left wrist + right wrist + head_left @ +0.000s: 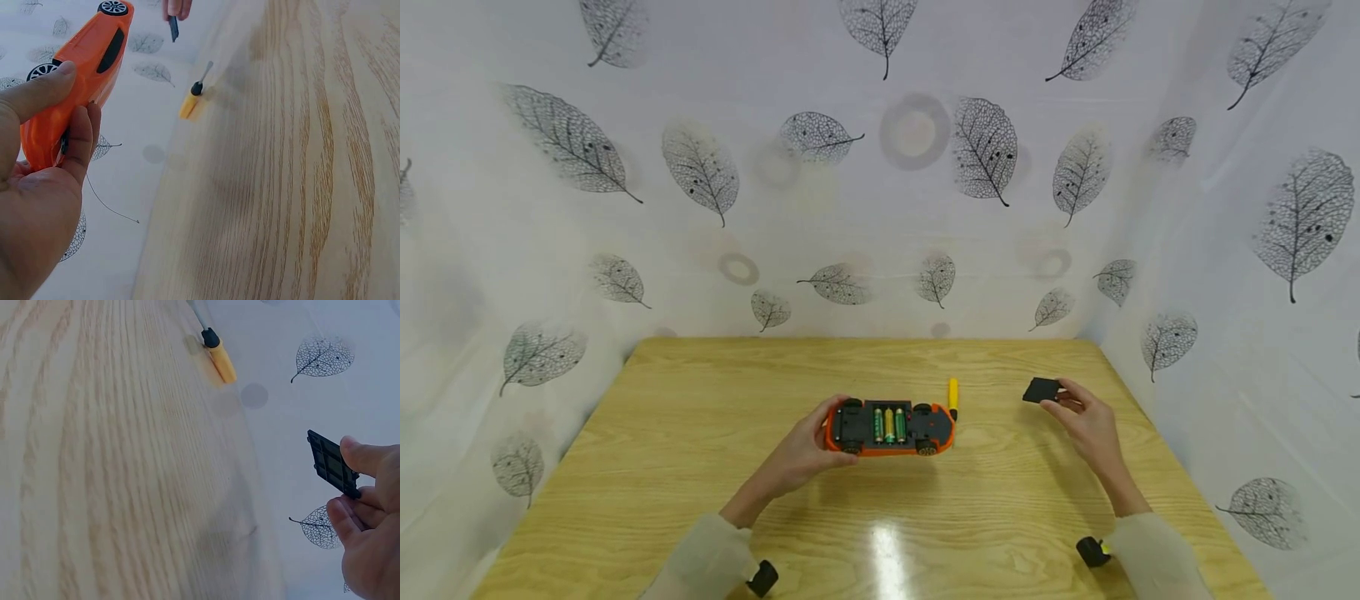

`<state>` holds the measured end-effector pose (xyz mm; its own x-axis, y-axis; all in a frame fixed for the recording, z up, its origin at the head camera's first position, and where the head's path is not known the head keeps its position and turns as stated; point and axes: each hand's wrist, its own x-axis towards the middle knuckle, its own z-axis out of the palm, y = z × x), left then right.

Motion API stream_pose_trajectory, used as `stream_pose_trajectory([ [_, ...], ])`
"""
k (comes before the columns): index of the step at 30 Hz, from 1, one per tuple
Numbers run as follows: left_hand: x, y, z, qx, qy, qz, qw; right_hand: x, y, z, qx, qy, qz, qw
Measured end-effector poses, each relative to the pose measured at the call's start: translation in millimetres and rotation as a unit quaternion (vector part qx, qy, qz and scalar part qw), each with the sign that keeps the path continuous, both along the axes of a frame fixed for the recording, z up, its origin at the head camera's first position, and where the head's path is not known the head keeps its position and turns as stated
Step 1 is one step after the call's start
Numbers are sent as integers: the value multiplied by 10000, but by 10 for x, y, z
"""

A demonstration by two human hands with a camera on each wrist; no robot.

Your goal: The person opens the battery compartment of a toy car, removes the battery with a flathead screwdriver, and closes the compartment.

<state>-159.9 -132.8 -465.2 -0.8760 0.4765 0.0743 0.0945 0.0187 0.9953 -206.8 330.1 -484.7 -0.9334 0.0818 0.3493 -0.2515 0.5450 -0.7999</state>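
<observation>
My left hand [801, 458] grips the rear or front end of an orange toy car [87, 69], held above the table with its black underside toward the head camera. In that underside an uncovered compartment shows three batteries [889, 425], two green and one mostly gold. Between thumb and fingers of my right hand [1088, 425] is a small black battery cover [332, 464], its ribbed face visible in the right wrist view. A screwdriver [953, 396] with a yellow handle lies on the table just beyond the car, its shaft hidden by the car in the head view.
The wood-grain table [700, 383] reaches back to a white curtain [850, 208] printed with dark leaves, which also hangs along both sides. Black wrist cameras [1093, 551] sit near both sleeves.
</observation>
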Motion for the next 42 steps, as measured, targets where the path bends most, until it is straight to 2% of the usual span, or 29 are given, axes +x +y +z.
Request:
stream_pose_trajectory([
  [8, 6, 4, -4, 64, -40, -6, 10000, -188, -56, -28, 310, -123, -213, 9992],
  [16, 7, 12, -24, 113, -91, -7, 9999, -308, -87, -102, 827, -510, -314, 9948],
  [29, 2, 11, -24, 75, -70, -12, 9999, -454, -170, -208, 750, -776, -378, 9934],
  [42, 4, 27, -5, -15, -63, 11, 10000, -502, -118, -263, 836, -1137, -328, 9894],
])
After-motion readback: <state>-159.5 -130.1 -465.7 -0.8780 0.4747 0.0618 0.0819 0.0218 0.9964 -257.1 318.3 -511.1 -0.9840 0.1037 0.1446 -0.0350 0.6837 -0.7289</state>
